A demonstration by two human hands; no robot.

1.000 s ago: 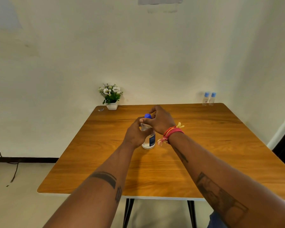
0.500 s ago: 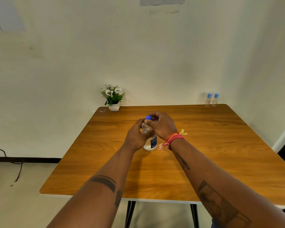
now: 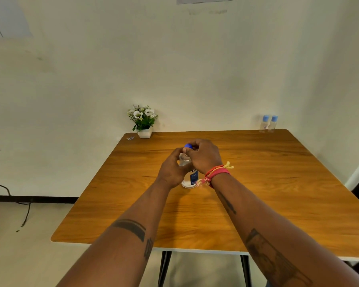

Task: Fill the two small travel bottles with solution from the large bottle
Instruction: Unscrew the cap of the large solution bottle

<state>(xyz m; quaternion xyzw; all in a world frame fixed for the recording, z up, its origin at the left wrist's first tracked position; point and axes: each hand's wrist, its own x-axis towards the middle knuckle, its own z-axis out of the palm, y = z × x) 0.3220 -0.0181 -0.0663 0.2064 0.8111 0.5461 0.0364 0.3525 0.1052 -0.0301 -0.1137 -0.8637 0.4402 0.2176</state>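
The large clear bottle [image 3: 192, 179] with a dark blue label stands upright near the middle of the wooden table [image 3: 267, 183]. My left hand [image 3: 171, 171] is wrapped around its body. My right hand [image 3: 204, 156] is closed over its top, fingers pinching the blue cap [image 3: 188, 145], of which only a sliver shows. Two small travel bottles [image 3: 268, 123] with light blue caps stand side by side at the table's far right corner, against the wall, well away from both hands.
A small white pot of white flowers [image 3: 143, 121] sits at the table's far left corner, with a tiny metallic object [image 3: 130, 138] beside it. A cable [image 3: 0, 183] trails along the floor at the left. The wall runs directly behind the table.
Both hands have stayed on the large bottle. My right hand's fingers have shifted slightly around the cap. The bottle has not left its spot.
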